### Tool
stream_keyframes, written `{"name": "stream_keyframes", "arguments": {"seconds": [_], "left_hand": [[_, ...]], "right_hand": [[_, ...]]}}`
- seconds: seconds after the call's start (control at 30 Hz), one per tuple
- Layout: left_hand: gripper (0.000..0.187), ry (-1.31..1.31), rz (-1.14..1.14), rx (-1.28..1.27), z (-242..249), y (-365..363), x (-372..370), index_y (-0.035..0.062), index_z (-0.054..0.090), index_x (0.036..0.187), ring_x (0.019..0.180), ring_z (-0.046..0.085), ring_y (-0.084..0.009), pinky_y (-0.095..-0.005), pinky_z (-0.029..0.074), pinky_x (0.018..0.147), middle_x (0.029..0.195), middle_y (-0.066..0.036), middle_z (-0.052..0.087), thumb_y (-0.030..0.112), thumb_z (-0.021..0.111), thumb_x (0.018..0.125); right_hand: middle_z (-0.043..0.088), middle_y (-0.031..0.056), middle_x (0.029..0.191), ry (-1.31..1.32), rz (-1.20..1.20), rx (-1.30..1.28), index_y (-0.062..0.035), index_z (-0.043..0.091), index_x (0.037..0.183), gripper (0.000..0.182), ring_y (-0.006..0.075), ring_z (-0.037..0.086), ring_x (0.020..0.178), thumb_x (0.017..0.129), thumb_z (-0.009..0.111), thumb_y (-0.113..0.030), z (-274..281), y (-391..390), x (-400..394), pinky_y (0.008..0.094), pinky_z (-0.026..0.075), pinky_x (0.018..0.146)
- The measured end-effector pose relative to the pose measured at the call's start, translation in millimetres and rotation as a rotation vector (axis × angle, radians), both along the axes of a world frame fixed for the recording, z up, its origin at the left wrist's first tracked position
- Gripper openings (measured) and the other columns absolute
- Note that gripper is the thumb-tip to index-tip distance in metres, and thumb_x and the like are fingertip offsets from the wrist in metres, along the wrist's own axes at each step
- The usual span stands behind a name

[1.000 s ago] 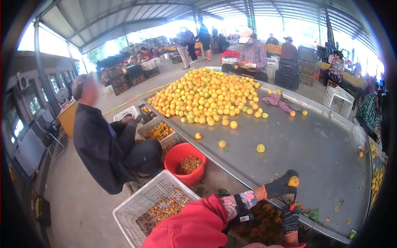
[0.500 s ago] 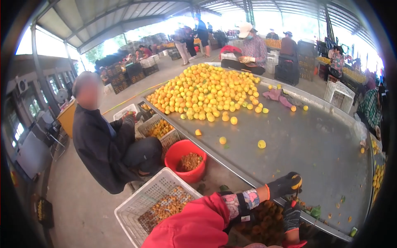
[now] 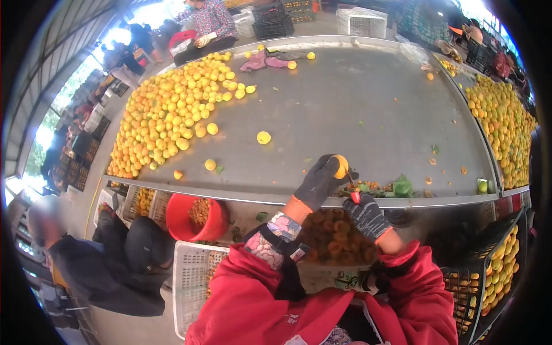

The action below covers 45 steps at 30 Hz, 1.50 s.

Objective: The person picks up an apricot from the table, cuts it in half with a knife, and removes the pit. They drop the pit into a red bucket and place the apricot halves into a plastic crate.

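Observation:
My left hand [image 3: 319, 183], in a dark grey glove, grips a yellow-orange apricot [image 3: 341, 166] above the near edge of the metal table [image 3: 356, 98]. My right hand [image 3: 368, 218], in a striped grey glove, is closed around the red handle of a small knife [image 3: 355, 197]. Its blade points up at the apricot; I cannot make out whether it cuts into the flesh. Leaves and scraps [image 3: 397, 187] lie on the table beside my right hand. Below the edge, a heap of orange-brown fruit pieces [image 3: 333, 238] shows between my forearms.
A large apricot pile [image 3: 178, 109] covers the table's left side, with a pink cloth [image 3: 261, 61] behind. A red bucket [image 3: 195, 218] and white crate [image 3: 192, 276] stand left below. A black crate [image 3: 489, 270] holds fruit at right. A person [image 3: 109, 259] sits at left.
The view has swung right and down, bringing both hands nearer the middle and more of the right side into sight. The apricot and knife are still in my hands.

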State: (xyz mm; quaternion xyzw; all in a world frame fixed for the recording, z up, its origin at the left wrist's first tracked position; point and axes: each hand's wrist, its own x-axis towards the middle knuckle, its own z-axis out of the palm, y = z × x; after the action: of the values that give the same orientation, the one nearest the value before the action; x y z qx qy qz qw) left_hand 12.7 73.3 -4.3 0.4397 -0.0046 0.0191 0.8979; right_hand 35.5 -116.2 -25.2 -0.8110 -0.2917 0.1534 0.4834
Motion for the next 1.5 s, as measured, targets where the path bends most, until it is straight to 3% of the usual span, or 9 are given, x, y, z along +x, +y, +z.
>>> {"name": "stream_keyframes", "arguments": {"seconds": [0.23,0.33,0.53,0.73,0.83,1.07,1.2,1.33,1.5], "left_hand": [[0.049,0.086,-0.079,-0.233,2.2,-9.5,0.6,-0.004,0.051,0.122,0.109,0.063,-0.0337,-0.0434,0.051,0.098,0.113,-0.017,0.064,0.04,0.051,0.101],[0.044,0.012,-0.049,0.414,1.4,14.0,7.9,-0.0028,0.055,0.12,0.104,0.065,-0.0257,-0.0388,0.051,0.096,0.109,-0.013,0.065,0.037,0.052,0.1],[0.042,-0.013,0.042,0.767,22.0,16.1,-5.2,0.0013,0.059,0.115,0.1,0.065,-0.0174,-0.0329,0.053,0.084,0.104,-0.007,0.065,0.039,0.055,0.098],[0.036,0.288,-0.015,-0.156,33.2,-15.3,-8.3,0.003,0.057,0.113,0.087,0.064,-0.0193,-0.0327,0.052,0.083,0.094,-0.012,0.066,0.036,0.057,0.098],[0.057,0.223,-0.175,-0.338,13.1,-14.8,-4.4,0.0038,0.056,0.11,0.1,0.065,-0.0303,-0.0377,0.054,0.087,0.1,-0.014,0.065,0.058,0.05,0.096],[0.045,-0.174,0.197,0.875,1.1,3.6,-4.7,0.0045,0.055,0.12,0.096,0.065,-0.0267,-0.0389,0.056,0.086,0.103,-0.013,0.062,0.044,0.053,0.099],[0.04,0.126,-0.031,0.252,16.7,9.8,-3.5,0.0048,0.054,0.123,0.095,0.063,-0.0209,-0.035,0.056,0.084,0.108,-0.009,0.061,0.036,0.056,0.099],[0.039,0.084,-0.014,0.499,19.5,5.6,-5.6,0.0053,0.055,0.124,0.099,0.062,-0.0196,-0.0347,0.056,0.085,0.11,-0.009,0.061,0.037,0.054,0.1],[0.051,0.248,0.018,-0.112,15.7,-26.4,-4.5,0.0058,0.057,0.116,0.091,0.064,-0.017,-0.0325,0.054,0.082,0.097,-0.008,0.063,0.053,0.053,0.096]], "right_hand": [[0.063,0.0285,0.087,-0.044,-0.121,-0.007,0.0039,0.06,0.102,0.031,0.0472,0.06,0.087,0.089,0.064,-0.024,-14.9,8.2,-1.1,0.0489,0.047,0.074],[0.063,0.0281,0.088,-0.045,-0.062,-0.037,0.004,0.061,0.102,0.032,0.0472,0.06,0.088,0.089,0.064,-0.025,-12.2,-2.3,6.4,0.0486,0.048,0.075],[0.064,0.0264,0.086,-0.064,0.017,-0.071,0.0036,0.061,0.1,0.03,0.0455,0.061,0.084,0.088,0.066,-0.024,11.8,-7.3,5.6,0.0481,0.048,0.073],[0.063,0.0249,0.083,0.046,-0.15,0.114,0.0031,0.06,0.098,0.023,0.0444,0.061,0.079,0.089,0.064,-0.017,-16.7,18.2,-17.2,0.0463,0.048,0.069],[0.062,0.0241,0.081,0.011,-0.181,0.223,0.0027,0.06,0.097,0.021,0.0436,0.06,0.078,0.089,0.062,-0.016,-40.0,24.2,-17.3,0.0454,0.048,0.069],[0.063,0.0245,0.082,0.056,-0.009,-0.001,0.0021,0.061,0.097,0.026,0.0426,0.06,0.08,0.088,0.066,-0.022,5.7,-4.4,1.7,0.0457,0.047,0.07],[0.063,0.0245,0.084,0.001,0.048,-0.088,0.0013,0.062,0.097,0.028,0.0422,0.06,0.081,0.088,0.066,-0.025,28.0,-10.7,4.8,0.0452,0.047,0.073],[0.063,0.0244,0.086,0.055,0.036,-0.026,0.0017,0.062,0.097,0.027,0.0413,0.06,0.081,0.089,0.066,-0.023,26.9,-8.1,3.1,0.0447,0.047,0.073],[0.061,0.0229,0.081,0.141,-0.103,0.177,0.0031,0.059,0.093,0.023,0.0406,0.059,0.076,0.089,0.064,-0.02,-13.4,16.1,-22.0,0.0447,0.047,0.07]]}}
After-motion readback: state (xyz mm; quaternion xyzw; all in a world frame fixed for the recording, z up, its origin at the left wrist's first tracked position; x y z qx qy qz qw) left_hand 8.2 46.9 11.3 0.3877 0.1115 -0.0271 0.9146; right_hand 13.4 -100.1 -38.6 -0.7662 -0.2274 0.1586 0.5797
